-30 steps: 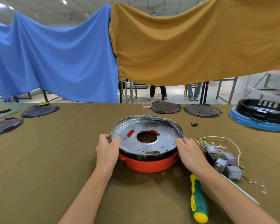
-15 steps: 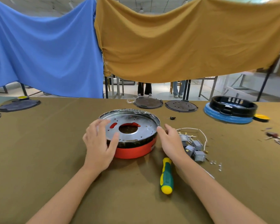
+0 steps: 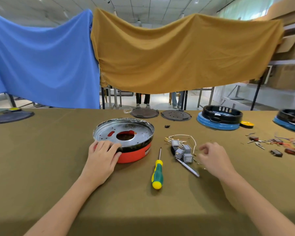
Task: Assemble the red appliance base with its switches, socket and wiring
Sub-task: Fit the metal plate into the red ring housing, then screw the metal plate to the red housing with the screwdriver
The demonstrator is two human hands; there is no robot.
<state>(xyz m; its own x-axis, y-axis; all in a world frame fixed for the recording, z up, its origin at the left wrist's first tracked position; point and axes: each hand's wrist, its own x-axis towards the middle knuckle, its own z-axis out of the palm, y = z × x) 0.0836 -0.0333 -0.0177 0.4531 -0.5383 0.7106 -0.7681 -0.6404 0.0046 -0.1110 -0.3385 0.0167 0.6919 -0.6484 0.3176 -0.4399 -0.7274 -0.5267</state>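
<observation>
Olive cloth covers the whole desk (image 3: pixel 41 167), with a blue sheet and a mustard one hung behind it. Taking the red appliance base (image 3: pixel 134 155) as my landmark: it sits at the middle of the desk, a black band above the red shell and a silver metal pan (image 3: pixel 123 132) with a round centre hole seated on top. My left hand (image 3: pixel 102 157) rests on its near left edge, fingers laid flat over the pan's rim and the band, steadying rather than clutching. Far right of the base stand two black-and-blue housings (image 3: pixel 220 119), and behind it lie two dark round plates (image 3: pixel 160 114).

Just right of the base lies my green and yellow screwdriver (image 3: pixel 157 174), tip pointing away from me. Beyond that, further right, is the heap of grey switches (image 3: pixel 182 151) tangled in white wiring (image 3: pixel 180 137) with brass terminals. My right hand (image 3: pixel 213 159) hovers just beyond that heap, fingers loosely curled, nothing in its grip. Far right again, more small parts and coloured wires (image 3: pixel 278 144) are scattered.

As I judge it, little is done: the pan sits on the base, but every switch and wire is loose on the desk and the screwdriver lies untouched. I cannot pick out the socket. Fitting and wiring all remain.
</observation>
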